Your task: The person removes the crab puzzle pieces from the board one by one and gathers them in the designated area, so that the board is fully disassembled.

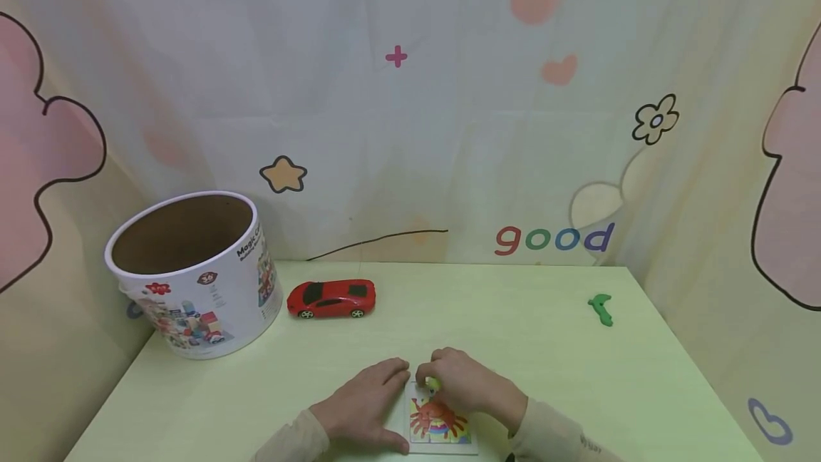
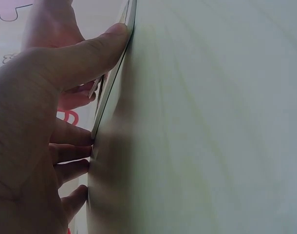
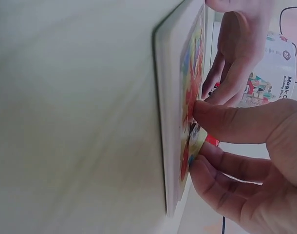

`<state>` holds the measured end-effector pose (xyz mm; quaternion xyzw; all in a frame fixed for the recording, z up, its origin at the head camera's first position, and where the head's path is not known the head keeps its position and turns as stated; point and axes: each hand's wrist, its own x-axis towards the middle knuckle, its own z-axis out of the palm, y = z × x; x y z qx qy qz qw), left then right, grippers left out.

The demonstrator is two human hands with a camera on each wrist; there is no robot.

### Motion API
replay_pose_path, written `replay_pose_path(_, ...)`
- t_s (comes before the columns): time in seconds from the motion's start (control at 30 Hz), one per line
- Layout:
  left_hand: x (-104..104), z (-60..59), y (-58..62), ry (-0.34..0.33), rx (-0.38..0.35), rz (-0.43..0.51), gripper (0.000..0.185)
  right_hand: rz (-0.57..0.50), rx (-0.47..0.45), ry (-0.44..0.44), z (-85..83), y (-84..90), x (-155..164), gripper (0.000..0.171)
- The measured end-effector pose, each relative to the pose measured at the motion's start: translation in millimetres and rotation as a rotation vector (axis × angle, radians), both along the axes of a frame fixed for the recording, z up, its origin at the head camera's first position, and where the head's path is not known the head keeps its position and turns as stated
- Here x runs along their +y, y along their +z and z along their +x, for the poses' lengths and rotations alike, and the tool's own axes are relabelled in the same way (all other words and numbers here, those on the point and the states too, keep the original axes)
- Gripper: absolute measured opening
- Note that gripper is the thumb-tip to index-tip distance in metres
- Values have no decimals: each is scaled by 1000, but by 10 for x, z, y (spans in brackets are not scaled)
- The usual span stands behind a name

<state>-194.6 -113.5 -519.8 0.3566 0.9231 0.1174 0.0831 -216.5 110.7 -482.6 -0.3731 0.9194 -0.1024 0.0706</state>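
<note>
A small jigsaw puzzle in a white frame (image 1: 441, 449), with a red crab picture, lies flat near the table's front edge. My left hand (image 1: 367, 406) lies along its left side, fingers extended and thumb against the near corner. In the left wrist view the thumb (image 2: 92, 51) touches the frame's edge. At the far part of the puzzle, my right hand (image 1: 467, 385) pinches a puzzle piece (image 3: 199, 139) between thumb and fingers. That piece is tilted up from the picture in the right wrist view. Its far end is partly hidden by the fingers.
A large white bucket (image 1: 256, 291) with printed pictures stands at the left back. Beside it sits a red toy car (image 1: 332, 299). A small green curved piece (image 1: 601, 309) lies at the right back. A patterned curtain (image 1: 417, 127) hangs behind the table.
</note>
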Motion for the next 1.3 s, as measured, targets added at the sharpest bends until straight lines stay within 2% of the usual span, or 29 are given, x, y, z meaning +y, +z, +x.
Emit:
replay_pose_path(0.43, 13, -7, 31, 12, -11, -3, 107, -27, 22, -2, -16, 15, 34, 22)
replay_pose_path(0.67, 7, 5, 48, -9, 24, -3, 106, -81, -42, 7, -48, 68, 69, 21)
replay_pose_path(1.3, 10, -6, 12, 4, -5, -19, 107, -176, -94, 43, -113, 78, 157, 18)
